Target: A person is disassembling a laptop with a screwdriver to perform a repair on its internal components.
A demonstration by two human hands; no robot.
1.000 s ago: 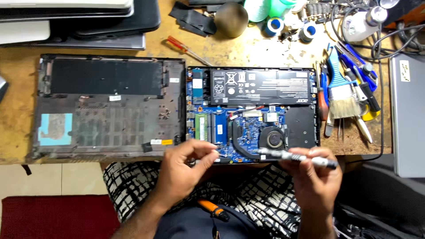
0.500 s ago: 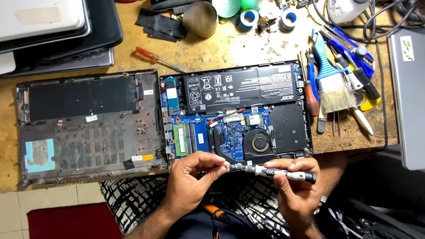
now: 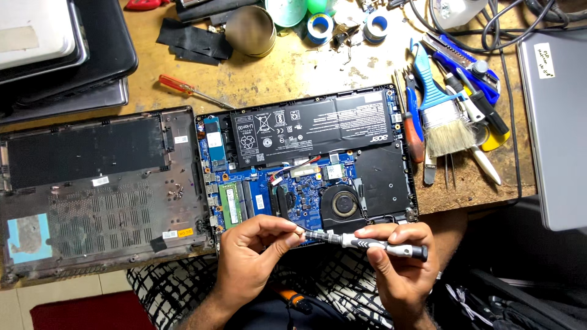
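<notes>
An opened laptop (image 3: pixel 379 183) lies on the wooden desk, its black battery (image 3: pixel 312 128), blue circuit board and round fan (image 3: pixel 342 201) exposed. My right hand (image 3: pixel 397 263) grips the black and silver handle of a precision screwdriver (image 3: pixel 367 243), held level over the laptop's near edge. My left hand (image 3: pixel 254 250) pinches the screwdriver's tip end between thumb and fingers. The removed bottom cover (image 3: pixel 104 189) rests upside down to the left.
A red-handled screwdriver (image 3: pixel 192 90) lies behind the laptop. A brush (image 3: pixel 443 116), pliers and other tools sit at the right, beside a grey laptop (image 3: pixel 556 122). Tape rolls (image 3: pixel 320 27), a metal tin (image 3: pixel 251 30) and stacked laptops (image 3: pixel 55 55) line the back.
Both hands stay on the screwdriver, which has levelled out a little. The view has shifted slightly, so the laptop appears lower and closer.
</notes>
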